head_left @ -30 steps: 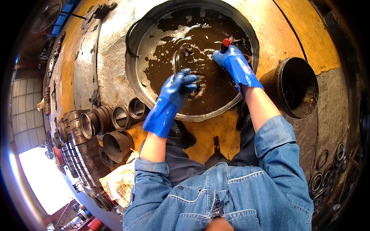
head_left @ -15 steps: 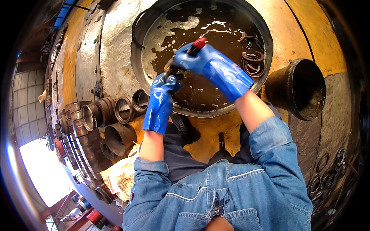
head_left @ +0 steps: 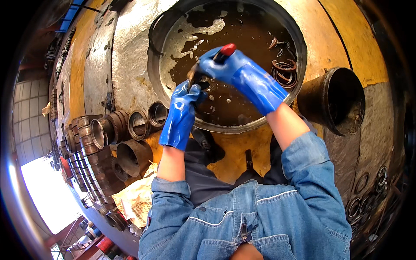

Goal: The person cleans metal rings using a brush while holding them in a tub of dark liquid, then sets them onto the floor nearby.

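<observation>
Both my hands wear long blue rubber gloves above a large black tub [head_left: 301,50] of murky brown liquid [head_left: 242,39]. My right hand [head_left: 223,67] is closed around a brush with a red-tipped handle [head_left: 228,49]; the blurred tan bristles appear to point toward my left hand. My left hand [head_left: 183,97] grips a small dark part [head_left: 197,79], mostly covered by fingers and brush, so its exact kind is unclear. Brown and black rings [head_left: 284,71] lie in the liquid on the tub's right side, and pale foam floats at the left.
A wide rusty cylinder [head_left: 333,99] lies on its side right of the tub. Several metal rings and sleeves [head_left: 102,132] are lined up at left, near a crumpled tan bag [head_left: 134,195]. More rings [head_left: 381,177] rest at far right. The floor has yellow-painted and worn grey areas.
My right hand and the brush have shifted slightly to the right. My left hand has moved up a little, still gripping the dark part. Foam patches on the liquid have drifted.
</observation>
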A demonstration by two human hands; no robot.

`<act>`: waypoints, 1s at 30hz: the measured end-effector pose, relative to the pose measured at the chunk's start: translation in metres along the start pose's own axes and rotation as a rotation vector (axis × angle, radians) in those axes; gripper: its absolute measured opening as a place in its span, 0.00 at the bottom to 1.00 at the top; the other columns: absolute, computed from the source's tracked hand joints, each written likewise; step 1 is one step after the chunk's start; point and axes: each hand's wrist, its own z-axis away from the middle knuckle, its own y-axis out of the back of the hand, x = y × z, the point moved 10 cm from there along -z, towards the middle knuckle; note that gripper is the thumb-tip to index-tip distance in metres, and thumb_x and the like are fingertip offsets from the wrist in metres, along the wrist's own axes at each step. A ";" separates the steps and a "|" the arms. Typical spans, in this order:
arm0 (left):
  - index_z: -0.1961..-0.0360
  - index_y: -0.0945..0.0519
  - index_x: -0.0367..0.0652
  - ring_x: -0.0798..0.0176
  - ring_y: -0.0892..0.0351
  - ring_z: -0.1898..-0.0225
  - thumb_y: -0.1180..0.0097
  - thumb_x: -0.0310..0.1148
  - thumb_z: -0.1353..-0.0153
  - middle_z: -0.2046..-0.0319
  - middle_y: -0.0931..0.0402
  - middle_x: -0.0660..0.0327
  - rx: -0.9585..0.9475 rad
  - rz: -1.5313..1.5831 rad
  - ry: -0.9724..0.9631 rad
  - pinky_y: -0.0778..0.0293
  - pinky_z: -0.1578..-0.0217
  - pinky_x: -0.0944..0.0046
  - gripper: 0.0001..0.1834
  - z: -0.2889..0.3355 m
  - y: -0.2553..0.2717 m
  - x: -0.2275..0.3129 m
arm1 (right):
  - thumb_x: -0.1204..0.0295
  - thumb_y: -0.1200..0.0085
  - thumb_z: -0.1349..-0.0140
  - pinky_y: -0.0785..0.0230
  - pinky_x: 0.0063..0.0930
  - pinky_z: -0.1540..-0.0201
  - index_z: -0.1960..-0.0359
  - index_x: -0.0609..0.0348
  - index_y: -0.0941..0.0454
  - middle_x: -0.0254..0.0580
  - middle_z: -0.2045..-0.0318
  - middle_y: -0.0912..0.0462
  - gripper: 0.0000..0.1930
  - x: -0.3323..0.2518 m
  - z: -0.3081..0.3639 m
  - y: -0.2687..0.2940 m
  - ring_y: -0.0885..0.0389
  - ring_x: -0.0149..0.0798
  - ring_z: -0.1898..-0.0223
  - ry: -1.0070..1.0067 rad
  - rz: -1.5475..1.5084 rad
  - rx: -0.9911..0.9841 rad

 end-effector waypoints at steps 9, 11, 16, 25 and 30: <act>0.40 0.22 0.32 0.67 0.16 0.64 0.38 0.33 0.28 0.53 0.13 0.52 -0.036 0.047 0.116 0.20 0.62 0.69 0.21 0.002 -0.028 0.007 | 0.58 0.39 0.41 0.23 0.38 0.50 0.52 0.66 0.14 0.55 0.63 0.11 0.23 0.124 0.027 0.055 0.12 0.49 0.60 -0.442 -0.090 0.418; 0.38 0.24 0.31 0.68 0.18 0.65 0.39 0.32 0.28 0.56 0.14 0.54 -0.107 0.119 0.213 0.20 0.62 0.69 0.22 0.000 -0.035 -0.004 | 0.60 0.37 0.42 0.22 0.38 0.53 0.56 0.69 0.15 0.55 0.65 0.11 0.22 0.108 0.037 0.056 0.12 0.47 0.61 -0.443 -0.133 0.424; 0.40 0.22 0.28 0.68 0.20 0.68 0.40 0.37 0.25 0.64 0.18 0.58 -0.219 0.247 0.234 0.22 0.66 0.70 0.23 -0.012 -0.072 -0.006 | 0.54 0.37 0.38 0.27 0.36 0.61 0.58 0.66 0.15 0.42 0.68 0.13 0.22 0.105 0.050 0.067 0.19 0.37 0.68 -0.453 -0.250 0.422; 0.35 0.28 0.28 0.57 0.13 0.54 0.40 0.38 0.25 0.53 0.15 0.50 -0.279 0.177 0.110 0.15 0.52 0.56 0.27 -0.019 -0.080 -0.023 | 0.58 0.38 0.43 0.24 0.38 0.59 0.63 0.66 0.16 0.48 0.72 0.14 0.19 0.126 0.062 0.119 0.17 0.43 0.69 -0.371 -0.159 0.670; 0.40 0.24 0.28 0.62 0.16 0.61 0.41 0.39 0.25 0.54 0.14 0.51 -0.136 0.189 0.137 0.18 0.58 0.64 0.24 -0.006 -0.034 -0.025 | 0.56 0.37 0.39 0.26 0.32 0.59 0.64 0.62 0.14 0.39 0.71 0.14 0.18 0.069 0.077 0.099 0.19 0.33 0.68 -0.245 -0.346 0.554</act>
